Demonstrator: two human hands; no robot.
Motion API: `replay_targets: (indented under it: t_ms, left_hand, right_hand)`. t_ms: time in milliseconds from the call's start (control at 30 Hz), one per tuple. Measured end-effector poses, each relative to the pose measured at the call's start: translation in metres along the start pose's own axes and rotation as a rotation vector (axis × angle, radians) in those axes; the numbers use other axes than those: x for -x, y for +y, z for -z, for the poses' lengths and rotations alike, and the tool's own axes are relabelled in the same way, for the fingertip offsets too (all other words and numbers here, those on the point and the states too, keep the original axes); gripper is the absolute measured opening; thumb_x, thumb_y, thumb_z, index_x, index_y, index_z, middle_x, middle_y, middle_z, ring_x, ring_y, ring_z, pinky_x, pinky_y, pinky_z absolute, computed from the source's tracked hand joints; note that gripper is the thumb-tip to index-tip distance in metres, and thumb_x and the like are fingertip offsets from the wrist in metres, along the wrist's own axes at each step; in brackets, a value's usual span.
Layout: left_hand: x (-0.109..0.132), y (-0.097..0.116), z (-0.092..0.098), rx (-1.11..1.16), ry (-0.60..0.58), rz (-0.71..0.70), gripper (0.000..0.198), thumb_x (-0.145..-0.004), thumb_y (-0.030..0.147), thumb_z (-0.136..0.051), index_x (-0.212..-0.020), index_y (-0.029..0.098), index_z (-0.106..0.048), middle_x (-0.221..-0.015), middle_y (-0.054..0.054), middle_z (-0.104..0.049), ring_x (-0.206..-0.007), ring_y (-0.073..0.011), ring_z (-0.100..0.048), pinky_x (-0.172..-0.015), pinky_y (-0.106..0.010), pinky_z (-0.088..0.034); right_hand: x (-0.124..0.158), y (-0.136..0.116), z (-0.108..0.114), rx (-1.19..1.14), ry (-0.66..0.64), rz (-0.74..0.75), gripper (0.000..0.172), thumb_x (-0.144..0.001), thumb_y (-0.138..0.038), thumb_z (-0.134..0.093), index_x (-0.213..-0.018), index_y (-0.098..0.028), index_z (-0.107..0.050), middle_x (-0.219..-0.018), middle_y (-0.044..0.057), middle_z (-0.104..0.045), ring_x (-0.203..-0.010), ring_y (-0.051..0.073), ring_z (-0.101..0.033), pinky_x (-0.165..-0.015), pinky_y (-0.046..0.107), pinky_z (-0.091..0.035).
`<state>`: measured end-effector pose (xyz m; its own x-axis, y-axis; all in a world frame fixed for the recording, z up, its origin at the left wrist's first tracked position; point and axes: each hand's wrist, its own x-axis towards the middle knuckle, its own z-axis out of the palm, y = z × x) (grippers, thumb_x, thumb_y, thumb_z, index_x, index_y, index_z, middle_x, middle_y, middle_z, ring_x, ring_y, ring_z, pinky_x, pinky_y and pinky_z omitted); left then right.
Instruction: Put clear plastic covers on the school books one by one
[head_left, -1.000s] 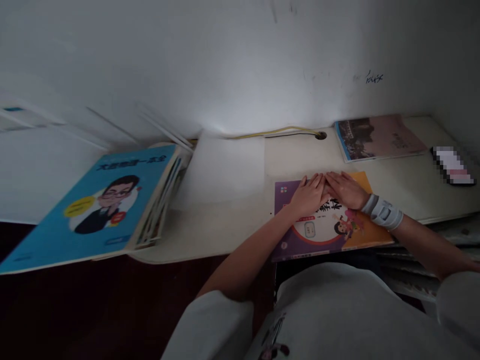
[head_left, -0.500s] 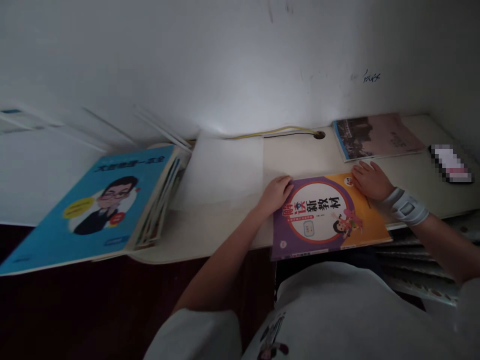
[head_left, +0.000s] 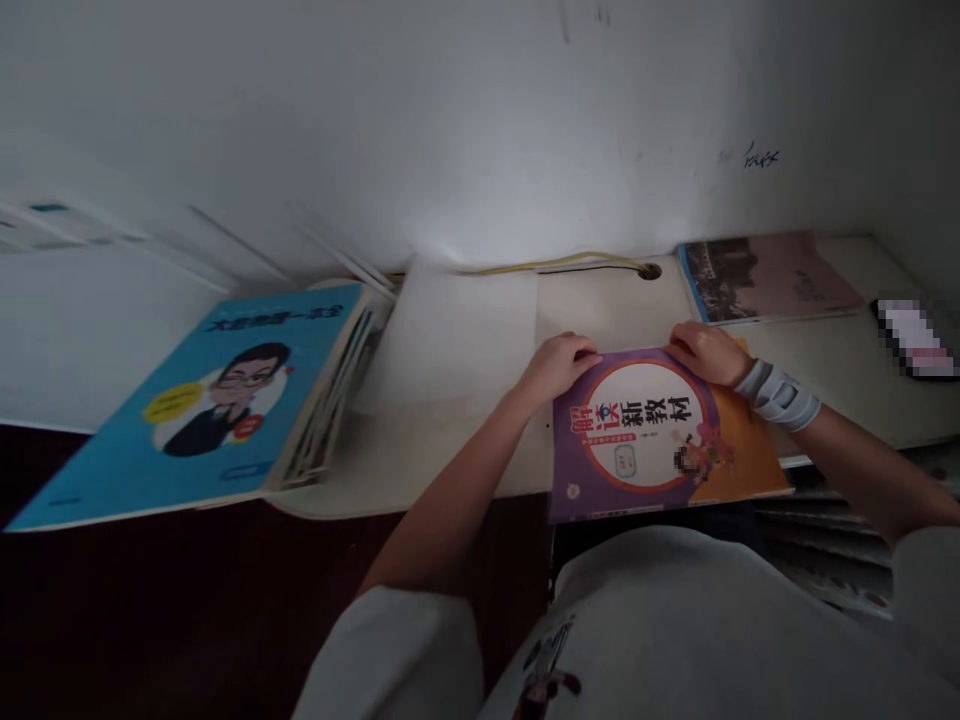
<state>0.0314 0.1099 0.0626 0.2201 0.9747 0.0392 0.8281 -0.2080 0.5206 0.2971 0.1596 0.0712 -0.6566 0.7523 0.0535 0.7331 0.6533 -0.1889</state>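
A purple and orange book [head_left: 660, 440] with a round white title panel lies on the pale desk [head_left: 420, 460] right in front of me, its near edge hanging over the desk edge. My left hand [head_left: 559, 362] grips the book's far left corner, fingers curled over the edge. At the far edge near the middle, my right hand [head_left: 705, 352] curls over the book too. A grey band [head_left: 776, 395] wraps my right wrist.
A tilted stack of books topped by a blue one with a cartoon figure [head_left: 210, 400] sits at the left. A white sheet [head_left: 457, 335] lies mid-desk. A pinkish book [head_left: 772, 278] lies at the back right, near a cable hole [head_left: 649, 271] and yellow cable.
My hands went from lying flat together on the cover to its far corners; since then the right hand has slid left along the far edge and both grip it.
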Motion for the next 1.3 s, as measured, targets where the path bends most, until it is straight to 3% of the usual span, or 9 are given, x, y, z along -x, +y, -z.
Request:
replay_targets:
  t_ms: [233, 367, 467, 600, 800, 867, 1067, 1167, 1300]
  left_hand:
    - [-0.006, 0.000, 0.020, 0.243, -0.227, 0.135, 0.024, -0.083, 0.034, -0.051, -0.075, 0.016, -0.065, -0.060, 0.001, -0.058, -0.051, -0.0120, -0.051, -0.055, -0.025, -0.039]
    - [-0.015, 0.000, 0.018, 0.123, -0.353, 0.122, 0.031, -0.086, 0.033, -0.045, -0.065, 0.017, -0.061, -0.056, 0.000, -0.056, -0.054, -0.0142, -0.053, -0.057, -0.026, -0.040]
    - [-0.019, 0.014, 0.006, -0.073, -0.303, -0.011, 0.029, -0.088, 0.028, -0.042, -0.073, 0.018, -0.065, -0.074, -0.005, -0.065, -0.072, -0.0184, -0.059, -0.069, -0.028, -0.043]
    - [-0.021, 0.042, -0.014, -0.087, -0.165, -0.109, 0.027, -0.090, 0.028, -0.043, -0.089, 0.018, -0.068, -0.094, -0.008, -0.066, -0.086, -0.0194, -0.061, -0.081, -0.031, -0.044]
    - [-0.026, 0.048, -0.019, 0.086, -0.153, -0.083, 0.029, -0.090, 0.029, -0.043, -0.077, 0.017, -0.066, -0.076, -0.004, -0.064, -0.075, -0.0174, -0.058, -0.074, -0.029, -0.043]
    - [-0.030, 0.043, -0.017, 0.145, -0.182, -0.072, 0.031, -0.091, 0.030, -0.042, -0.074, 0.017, -0.064, -0.072, -0.003, -0.063, -0.071, -0.0165, -0.057, -0.071, -0.029, -0.042]
    - [-0.036, 0.040, -0.024, 0.002, -0.316, 0.022, 0.024, -0.089, 0.033, -0.049, -0.082, 0.016, -0.065, -0.080, -0.006, -0.066, -0.078, -0.0192, -0.060, -0.072, -0.029, -0.042]
    - [-0.031, 0.042, -0.030, -0.117, -0.249, 0.105, 0.029, -0.089, 0.040, -0.051, -0.097, 0.016, -0.064, -0.095, -0.010, -0.066, -0.086, -0.0217, -0.062, -0.074, -0.031, -0.044]
    - [-0.026, 0.041, -0.034, -0.191, -0.236, 0.087, 0.035, -0.092, 0.043, -0.046, -0.094, 0.015, -0.067, -0.102, -0.011, -0.062, -0.085, -0.0209, -0.063, -0.074, -0.031, -0.045]
  right_hand:
    - [-0.009, -0.001, 0.013, -0.105, -0.135, -0.037, 0.032, -0.093, -0.034, -0.040, -0.080, -0.018, -0.064, -0.080, 0.007, -0.069, -0.072, 0.016, -0.060, -0.063, 0.025, -0.032]
    - [-0.016, 0.000, 0.014, -0.135, -0.223, -0.019, 0.036, -0.094, -0.033, -0.039, -0.074, -0.016, -0.063, -0.075, 0.007, -0.068, -0.067, 0.014, -0.057, -0.059, 0.025, -0.030]
    - [-0.021, 0.002, 0.011, -0.088, -0.273, -0.010, 0.036, -0.094, -0.033, -0.038, -0.074, -0.016, -0.063, -0.077, 0.008, -0.068, -0.068, 0.015, -0.057, -0.060, 0.025, -0.029]
    - [-0.019, 0.004, 0.008, -0.060, -0.271, -0.006, 0.037, -0.096, -0.033, -0.036, -0.079, -0.016, -0.064, -0.076, 0.008, -0.066, -0.068, 0.016, -0.057, -0.061, 0.026, -0.031]
    - [-0.001, -0.013, 0.006, -0.002, -0.060, 0.189, 0.033, -0.097, -0.029, -0.035, -0.098, -0.016, -0.065, -0.094, 0.012, -0.064, -0.085, 0.019, -0.058, -0.070, 0.027, -0.035]
    - [-0.001, -0.018, 0.005, 0.011, -0.024, 0.169, 0.037, -0.098, -0.031, -0.032, -0.100, -0.016, -0.065, -0.095, 0.012, -0.064, -0.085, 0.019, -0.058, -0.070, 0.027, -0.035]
    - [-0.026, -0.017, -0.006, -0.100, -0.290, 0.073, 0.027, -0.096, -0.026, -0.038, -0.097, -0.016, -0.064, -0.090, 0.008, -0.070, -0.080, 0.017, -0.062, -0.067, 0.025, -0.035]
    - [-0.029, -0.019, -0.013, -0.019, -0.306, -0.001, 0.029, -0.096, -0.028, -0.037, -0.098, -0.016, -0.064, -0.092, 0.010, -0.071, -0.082, 0.019, -0.064, -0.066, 0.027, -0.036]
    - [-0.028, -0.023, -0.017, 0.091, -0.310, -0.006, 0.036, -0.097, -0.031, -0.034, -0.092, -0.015, -0.066, -0.094, 0.014, -0.071, -0.085, 0.022, -0.066, -0.066, 0.029, -0.038]
